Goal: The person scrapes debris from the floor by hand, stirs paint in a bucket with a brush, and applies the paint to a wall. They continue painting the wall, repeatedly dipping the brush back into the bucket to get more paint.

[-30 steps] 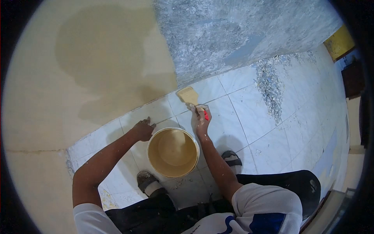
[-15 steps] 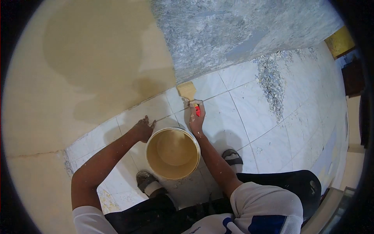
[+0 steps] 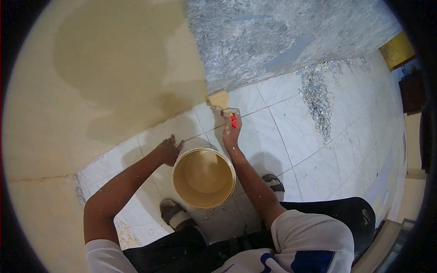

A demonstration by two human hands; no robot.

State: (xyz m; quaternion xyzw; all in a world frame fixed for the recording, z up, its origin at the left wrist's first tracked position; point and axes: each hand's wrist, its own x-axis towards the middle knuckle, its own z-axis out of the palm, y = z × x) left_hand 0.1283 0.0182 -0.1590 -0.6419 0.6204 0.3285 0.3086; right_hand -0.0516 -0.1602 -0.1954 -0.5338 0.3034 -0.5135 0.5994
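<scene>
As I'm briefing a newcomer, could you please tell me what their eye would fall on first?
Probably the wall ahead, smooth beige at left and rough grey at right. Then come the beige-lined bucket between the forearms, and the right hand holding a broad, red-handled tool near the wall's foot.

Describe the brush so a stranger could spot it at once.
Find where the wall turns from beige to grey, then look at its foot. The brush is in the right hand; its wide head and red-marked handle set it apart from the round bucket.
</scene>
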